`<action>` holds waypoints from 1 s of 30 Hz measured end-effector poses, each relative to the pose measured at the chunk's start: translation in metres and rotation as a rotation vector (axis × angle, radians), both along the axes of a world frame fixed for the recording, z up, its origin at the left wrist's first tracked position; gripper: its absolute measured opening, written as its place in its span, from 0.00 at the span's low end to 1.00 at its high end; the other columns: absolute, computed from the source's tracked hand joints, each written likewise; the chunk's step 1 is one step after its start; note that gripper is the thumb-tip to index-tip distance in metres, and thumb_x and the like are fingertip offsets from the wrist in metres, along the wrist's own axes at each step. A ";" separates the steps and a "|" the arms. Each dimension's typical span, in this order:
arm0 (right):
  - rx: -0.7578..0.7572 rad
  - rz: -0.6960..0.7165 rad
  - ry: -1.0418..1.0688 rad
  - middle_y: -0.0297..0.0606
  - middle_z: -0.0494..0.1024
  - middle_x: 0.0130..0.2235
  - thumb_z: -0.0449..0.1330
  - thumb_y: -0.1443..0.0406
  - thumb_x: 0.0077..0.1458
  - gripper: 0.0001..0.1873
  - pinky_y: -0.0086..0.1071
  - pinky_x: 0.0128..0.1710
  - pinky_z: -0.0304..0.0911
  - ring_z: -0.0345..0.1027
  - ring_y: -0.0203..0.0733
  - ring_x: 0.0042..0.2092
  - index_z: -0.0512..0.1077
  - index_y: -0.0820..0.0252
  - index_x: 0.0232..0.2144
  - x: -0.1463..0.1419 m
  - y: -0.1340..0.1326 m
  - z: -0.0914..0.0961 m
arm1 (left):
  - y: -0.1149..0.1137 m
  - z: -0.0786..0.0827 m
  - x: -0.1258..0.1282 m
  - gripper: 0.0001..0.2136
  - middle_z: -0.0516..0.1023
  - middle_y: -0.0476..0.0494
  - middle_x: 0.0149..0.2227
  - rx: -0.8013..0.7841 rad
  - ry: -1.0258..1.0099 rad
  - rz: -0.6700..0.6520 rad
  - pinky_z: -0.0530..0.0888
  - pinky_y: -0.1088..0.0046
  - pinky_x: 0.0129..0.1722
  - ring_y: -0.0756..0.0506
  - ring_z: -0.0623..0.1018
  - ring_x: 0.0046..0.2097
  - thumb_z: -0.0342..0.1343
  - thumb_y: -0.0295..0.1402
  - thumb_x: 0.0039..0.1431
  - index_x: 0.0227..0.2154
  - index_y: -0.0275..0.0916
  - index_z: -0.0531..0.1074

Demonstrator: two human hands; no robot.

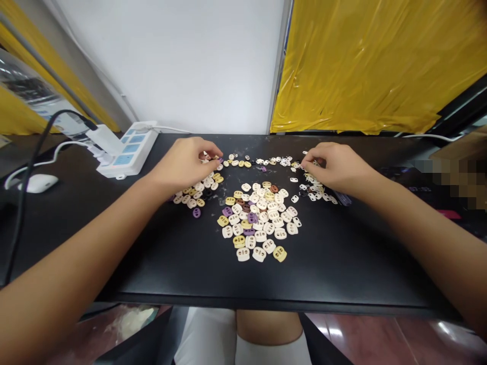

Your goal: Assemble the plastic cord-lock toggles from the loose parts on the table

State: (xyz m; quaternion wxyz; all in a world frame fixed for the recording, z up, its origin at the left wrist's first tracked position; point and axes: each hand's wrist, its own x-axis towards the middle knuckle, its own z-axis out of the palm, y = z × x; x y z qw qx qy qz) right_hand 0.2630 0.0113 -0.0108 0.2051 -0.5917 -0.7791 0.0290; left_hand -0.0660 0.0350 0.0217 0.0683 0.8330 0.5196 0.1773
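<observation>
Nearest, below the front edge of the black table [342, 274], the person's lap [213, 339] shows in white cloth. On the table just beyond that edge, in the middle, lies the pile of plastic pieces [258, 218]. They are small, flat and rounded, each with two holes side by side. Most are cream-white, with some yellow, a few purple and a few brown mixed in. They lie loosely, many touching, in a rough triangle that narrows toward the person.

Further back, both forearms reach in from the sides. The left hand [186, 165] rests palm down over a smaller heap [198, 195] of the same pieces, left of the pile. Its fingers are curled and the tips drawn narrow at a piece; whether it grips one cannot be told. The right hand [337, 167] lies likewise on a scatter at the right, tips pinched close among small white pieces, its hold hidden too.

Between the hands a thin row of pieces [262, 162] runs across. At far left sit a white mouse [38, 182] and, beyond it, a white power strip [127, 149]. Behind rise a white wall [182, 61] and a yellow plastic sheet [373, 66].
</observation>
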 end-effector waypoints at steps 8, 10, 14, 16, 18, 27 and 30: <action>-0.019 -0.206 0.293 0.37 0.72 0.26 0.55 0.68 0.56 0.10 0.39 0.33 0.58 0.65 0.43 0.29 0.68 0.55 0.23 -0.006 -0.006 0.008 | 0.000 -0.009 0.001 0.16 0.83 0.35 0.44 0.012 0.142 -0.024 0.72 0.60 0.49 0.37 0.80 0.44 0.54 0.39 0.60 0.41 0.38 0.83; -0.008 -0.186 0.370 0.37 0.73 0.26 0.53 0.67 0.57 0.11 0.39 0.32 0.58 0.65 0.43 0.28 0.68 0.55 0.24 -0.008 -0.007 0.007 | 0.001 -0.009 0.001 0.15 0.83 0.35 0.43 0.007 0.140 -0.029 0.72 0.61 0.47 0.37 0.80 0.43 0.53 0.38 0.60 0.41 0.38 0.82; -0.011 -0.113 0.454 0.38 0.75 0.27 0.53 0.65 0.59 0.12 0.38 0.30 0.60 0.66 0.43 0.28 0.69 0.54 0.24 -0.010 -0.007 0.002 | 0.002 -0.011 0.001 0.14 0.82 0.37 0.44 0.020 0.142 -0.058 0.73 0.62 0.48 0.39 0.79 0.44 0.54 0.36 0.59 0.41 0.39 0.82; -0.003 -0.084 0.439 0.38 0.75 0.27 0.55 0.64 0.59 0.12 0.38 0.31 0.60 0.66 0.45 0.30 0.69 0.54 0.23 -0.011 -0.009 0.001 | 0.002 -0.012 0.001 0.14 0.81 0.36 0.45 0.016 0.137 -0.068 0.73 0.62 0.50 0.38 0.79 0.45 0.54 0.37 0.60 0.41 0.39 0.82; -0.002 -0.074 0.427 0.38 0.75 0.27 0.56 0.63 0.58 0.12 0.38 0.32 0.60 0.66 0.45 0.31 0.68 0.54 0.23 -0.013 -0.010 0.002 | 0.003 -0.012 0.000 0.14 0.81 0.35 0.46 0.006 0.135 -0.066 0.73 0.60 0.51 0.38 0.79 0.46 0.55 0.38 0.60 0.41 0.39 0.82; -0.044 -0.074 0.456 0.37 0.72 0.27 0.56 0.64 0.59 0.12 0.38 0.31 0.56 0.63 0.44 0.30 0.69 0.54 0.24 -0.018 -0.015 0.006 | -0.004 -0.012 0.012 0.13 0.83 0.36 0.41 -0.045 -0.096 -0.034 0.74 0.62 0.44 0.41 0.80 0.41 0.51 0.36 0.65 0.40 0.37 0.80; -0.043 -0.054 0.461 0.37 0.74 0.28 0.56 0.65 0.60 0.12 0.38 0.32 0.56 0.64 0.44 0.31 0.69 0.54 0.24 -0.017 -0.015 0.006 | -0.013 -0.011 0.022 0.09 0.84 0.40 0.34 -0.254 -0.409 -0.058 0.73 0.68 0.34 0.46 0.77 0.32 0.55 0.37 0.64 0.38 0.38 0.78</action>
